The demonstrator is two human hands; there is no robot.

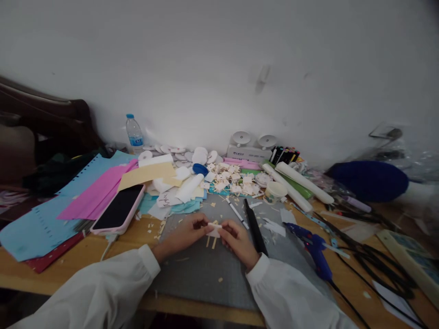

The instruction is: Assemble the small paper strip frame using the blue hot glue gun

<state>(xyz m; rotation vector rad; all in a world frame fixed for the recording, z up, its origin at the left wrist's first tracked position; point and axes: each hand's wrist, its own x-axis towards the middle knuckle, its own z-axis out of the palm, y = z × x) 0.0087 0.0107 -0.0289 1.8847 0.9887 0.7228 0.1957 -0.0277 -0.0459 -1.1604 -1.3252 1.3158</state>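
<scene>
Over the grey mat (pixel 206 283), a small white paper piece with thin tan strips hanging from it (pixel 215 231) is pinched between both hands. My left hand (pixel 187 234) grips its left edge with thumb and fingers. The right edge sits between the thumb and fingers of my right hand (pixel 238 240). Just right of that hand lies a long black tool (pixel 255 228), its kind unclear. A white pen (pixel 237 213) rests beyond the hands. Behind it is a pile of similar small white pieces with tan strips (pixel 233 177).
A blue glue gun (pixel 312 251) with cables lies at the right. On the left are a phone (pixel 120 208), pink paper (pixel 92 192) and blue sheets (pixel 37 228). A water bottle (pixel 134 132), white discs (pixel 200 155) and white rolls (pixel 303 183) stand or lie towards the wall.
</scene>
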